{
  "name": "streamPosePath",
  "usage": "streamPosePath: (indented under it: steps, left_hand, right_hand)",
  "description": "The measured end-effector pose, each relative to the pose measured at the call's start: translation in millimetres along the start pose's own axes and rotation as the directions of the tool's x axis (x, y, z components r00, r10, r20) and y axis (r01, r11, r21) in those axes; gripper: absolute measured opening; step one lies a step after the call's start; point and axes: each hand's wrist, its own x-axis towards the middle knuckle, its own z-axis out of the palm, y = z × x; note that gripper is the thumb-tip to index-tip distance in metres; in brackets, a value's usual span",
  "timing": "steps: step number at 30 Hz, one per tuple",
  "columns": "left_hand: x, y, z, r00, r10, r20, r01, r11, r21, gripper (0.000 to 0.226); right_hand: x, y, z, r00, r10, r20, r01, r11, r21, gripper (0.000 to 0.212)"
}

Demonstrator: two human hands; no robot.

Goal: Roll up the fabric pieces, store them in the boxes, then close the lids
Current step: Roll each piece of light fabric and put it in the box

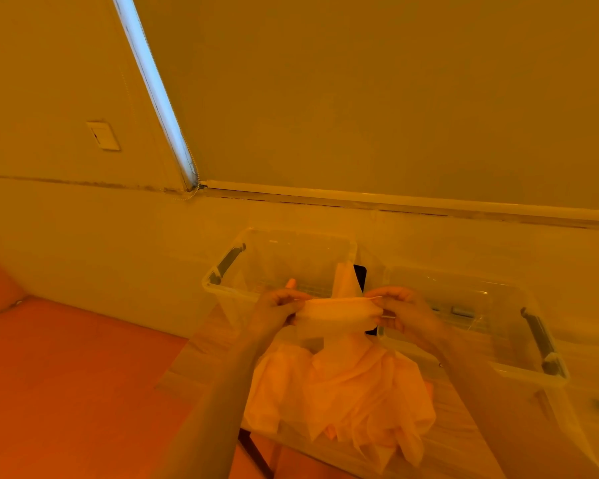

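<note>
Fabric piece (338, 311) runs left-right between left hand (279, 305) and right hand (403, 311); both hands' fingers pinch its ends, open box (222, 288) just beyond.

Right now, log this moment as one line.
step: rolling | left hand, right hand: pinching fabric piece | fabric pile: waiting | boxes: open
</note>
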Motion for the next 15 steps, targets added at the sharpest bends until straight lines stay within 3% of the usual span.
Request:
streamPosePath:
  steps: [4, 8, 15]
  left_hand:
    - [1, -2, 1, 0.999, -0.041, 0.034, 0.043, 0.996, -0.080, 0.030]
    - [-3, 2, 2, 0.999, -0.020, 0.042, 0.023, 0.997, -0.069, 0.012]
    - [-9, 8, 1, 1.000, 0.002, 0.002, -0.003, 0.999, 0.051, 0.023]
  right_hand:
    - [1, -2, 1, 1.000, 0.025, 0.018, -0.027, 0.994, 0.108, 0.014]
    - [-1, 1, -1, 1.000, -0.010, 0.009, 0.010, 1.000, 0.027, 0.011]
    - [-3, 2, -3, 1.000, -0.022, -0.019, 0.021, 0.998, -0.053, 0.026]
